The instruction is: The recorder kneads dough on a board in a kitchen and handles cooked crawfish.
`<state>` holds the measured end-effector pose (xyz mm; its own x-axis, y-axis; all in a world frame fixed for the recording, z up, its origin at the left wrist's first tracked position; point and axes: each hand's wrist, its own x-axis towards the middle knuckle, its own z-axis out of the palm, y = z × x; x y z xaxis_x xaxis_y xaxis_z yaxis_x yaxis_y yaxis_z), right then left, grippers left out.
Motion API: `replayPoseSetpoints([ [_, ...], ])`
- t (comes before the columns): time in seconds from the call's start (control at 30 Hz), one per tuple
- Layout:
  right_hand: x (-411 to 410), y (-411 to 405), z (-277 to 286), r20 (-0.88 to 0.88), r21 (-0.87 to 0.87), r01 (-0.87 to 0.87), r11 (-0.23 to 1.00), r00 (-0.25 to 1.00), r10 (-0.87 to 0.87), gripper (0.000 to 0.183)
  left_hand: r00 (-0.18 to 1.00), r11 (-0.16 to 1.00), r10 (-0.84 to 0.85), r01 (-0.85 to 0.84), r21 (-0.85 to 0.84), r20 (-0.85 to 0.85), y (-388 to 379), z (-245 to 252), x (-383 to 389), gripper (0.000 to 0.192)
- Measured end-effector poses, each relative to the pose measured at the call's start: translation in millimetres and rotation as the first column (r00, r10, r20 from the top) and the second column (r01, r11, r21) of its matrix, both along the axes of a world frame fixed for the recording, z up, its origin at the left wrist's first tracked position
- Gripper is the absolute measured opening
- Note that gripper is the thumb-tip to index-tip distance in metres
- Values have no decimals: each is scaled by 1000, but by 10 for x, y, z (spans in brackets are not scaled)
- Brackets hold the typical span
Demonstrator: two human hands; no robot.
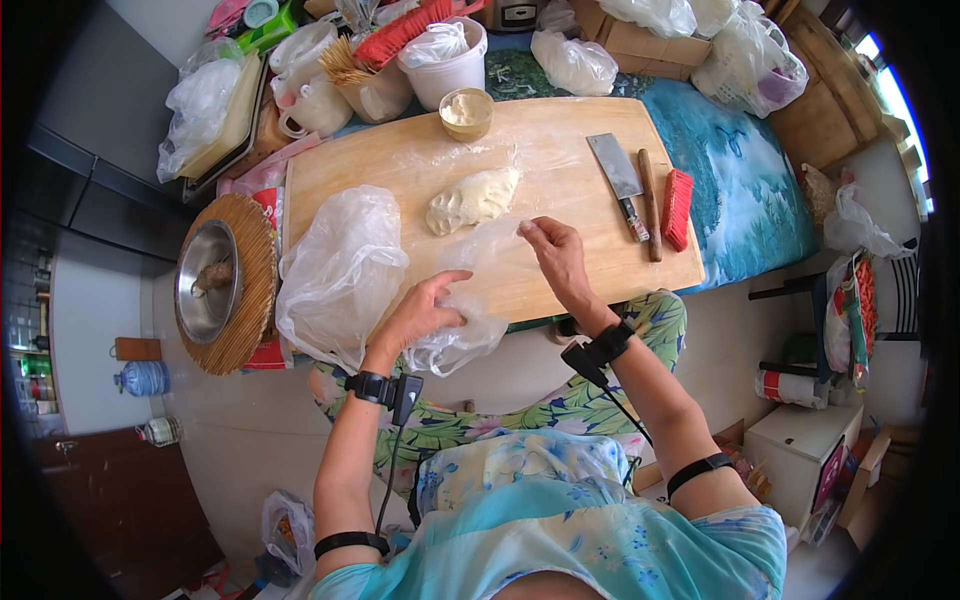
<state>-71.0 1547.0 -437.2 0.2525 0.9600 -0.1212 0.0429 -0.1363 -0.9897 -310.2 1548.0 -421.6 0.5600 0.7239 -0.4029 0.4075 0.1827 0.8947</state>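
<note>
My right hand (556, 255) pinches the edge of a thin clear plastic bag (487, 244) between thumb and fingertips. The film stretches leftward over the wooden board (360, 159). My left hand (426, 309) is at the board's near edge with thumb and forefinger apart. Crumpled film (454, 346) lies under and beside its fingers. Just beyond the film rests a lump of pale dough (472, 201) with finger dents in its surface. A larger crumpled plastic bag (341, 262) is left of my left hand.
At the board's right lie a cleaver (616, 166), a wooden rolling pin (649, 202) and a red brush (678, 210). A bowl of flour (466, 114) stands at the far edge. On the left, a metal basin (210, 281) sits on a round woven lid (259, 300).
</note>
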Motion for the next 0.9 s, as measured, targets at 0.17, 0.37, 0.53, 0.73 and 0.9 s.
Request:
replayPoseSetpoints([
  [0.17, -51, -14, -64, 9, 57, -41, 998, 999, 40, 25, 998, 999, -1, 4, -46, 70, -12, 118, 87, 66],
  [0.37, -149, -51, -51, 4, 37, -70, 997, 998, 70, 26, 995, 997, -27, 34, -71, 97, -18, 35, 134, 71],
  [0.53, -194, -89, 46, -12, -7, -102, 995, 995, 102, 26, 994, 999, -19, 22, -26, 106, -24, -3, 172, 73],
  [0.73, -207, -121, 100, 3, -40, -143, 989, 990, 143, 27, 995, 1000, 2, -2, -5, 99, -26, -48, 179, 76],
  [0.9, -216, -138, 25, -3, -37, -159, 987, 987, 159, 26, 995, 998, 36, -32, -50, 91, -31, 8, 200, 79],
])
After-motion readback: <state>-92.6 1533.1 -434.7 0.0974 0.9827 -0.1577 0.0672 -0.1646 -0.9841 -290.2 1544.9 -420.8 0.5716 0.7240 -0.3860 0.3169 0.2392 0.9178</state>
